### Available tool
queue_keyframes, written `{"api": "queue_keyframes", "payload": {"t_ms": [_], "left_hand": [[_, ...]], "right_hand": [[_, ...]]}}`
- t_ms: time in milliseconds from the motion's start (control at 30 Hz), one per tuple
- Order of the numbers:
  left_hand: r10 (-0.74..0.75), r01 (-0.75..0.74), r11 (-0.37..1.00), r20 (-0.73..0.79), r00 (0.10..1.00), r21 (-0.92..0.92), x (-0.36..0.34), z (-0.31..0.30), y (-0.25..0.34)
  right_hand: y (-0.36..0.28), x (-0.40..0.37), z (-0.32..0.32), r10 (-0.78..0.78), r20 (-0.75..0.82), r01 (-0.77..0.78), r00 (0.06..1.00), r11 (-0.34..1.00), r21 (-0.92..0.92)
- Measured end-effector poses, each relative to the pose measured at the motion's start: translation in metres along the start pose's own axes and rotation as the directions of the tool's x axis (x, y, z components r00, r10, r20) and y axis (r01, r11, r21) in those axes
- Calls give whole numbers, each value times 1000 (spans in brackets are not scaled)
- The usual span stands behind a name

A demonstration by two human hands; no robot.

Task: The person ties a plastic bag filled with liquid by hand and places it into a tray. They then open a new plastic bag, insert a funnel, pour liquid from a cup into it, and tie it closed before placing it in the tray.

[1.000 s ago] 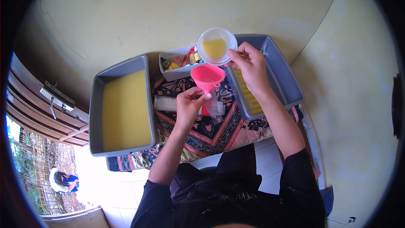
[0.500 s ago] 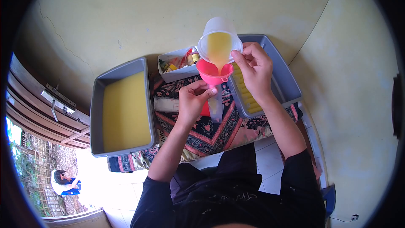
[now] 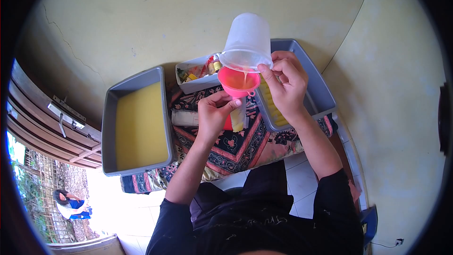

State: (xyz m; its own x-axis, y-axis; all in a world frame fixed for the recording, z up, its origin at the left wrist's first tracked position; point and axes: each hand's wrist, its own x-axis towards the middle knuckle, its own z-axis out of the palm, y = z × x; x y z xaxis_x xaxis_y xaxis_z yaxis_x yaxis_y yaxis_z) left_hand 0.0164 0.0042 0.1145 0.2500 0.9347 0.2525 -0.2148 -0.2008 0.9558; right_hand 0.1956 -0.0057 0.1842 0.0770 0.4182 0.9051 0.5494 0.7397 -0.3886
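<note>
My left hand [image 3: 214,113] pinches the neck of a pink funnel [image 3: 229,88] together with the top of a narrow clear plastic bag [image 3: 238,120]. Yellow liquid shows in the bag, which hangs below the funnel. With fingers and thumb on its rim, my right hand [image 3: 289,82] holds a translucent white plastic cup [image 3: 247,38] steeply tipped over the funnel. A thin stream of yellow liquid [image 3: 245,78] runs from the cup's lip into the funnel, where liquid has pooled. My left fingers partly hide the funnel's spout and the bag's mouth.
A grey tub [image 3: 109,137] of yellow liquid stands on the left. Another grey tub [image 3: 325,97] on the right holds several filled yellow tubes. Behind is a white box [image 3: 200,85] with small bottles. A patterned cloth [image 3: 226,153] covers the table. A person [image 3: 71,205] is outside the door.
The cup has been tipped further, so its inside no longer shows. The stream is thinner, the funnel is fuller, and yellow liquid now fills the lower bag.
</note>
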Motion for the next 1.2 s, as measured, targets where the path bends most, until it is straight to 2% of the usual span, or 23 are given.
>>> {"api": "queue_keyframes", "payload": {"t_ms": [300, 600, 1200], "left_hand": [[22, -23, 1000, -16, 1000, -4, -2, -2, 7], [17, -17, 1000, -27, 999, 20, -3, -4, 9], [27, -27, 1000, -30, 999, 12, -2, -9, 2]], "right_hand": [[-1, -5, -2, -155, 13, 155, 988, 986, -63], [-1, -7, -2, -225, 24, 227, 974, 971, -75], [2, -12, 5, -229, 28, 230, 973, 972, -42]]}}
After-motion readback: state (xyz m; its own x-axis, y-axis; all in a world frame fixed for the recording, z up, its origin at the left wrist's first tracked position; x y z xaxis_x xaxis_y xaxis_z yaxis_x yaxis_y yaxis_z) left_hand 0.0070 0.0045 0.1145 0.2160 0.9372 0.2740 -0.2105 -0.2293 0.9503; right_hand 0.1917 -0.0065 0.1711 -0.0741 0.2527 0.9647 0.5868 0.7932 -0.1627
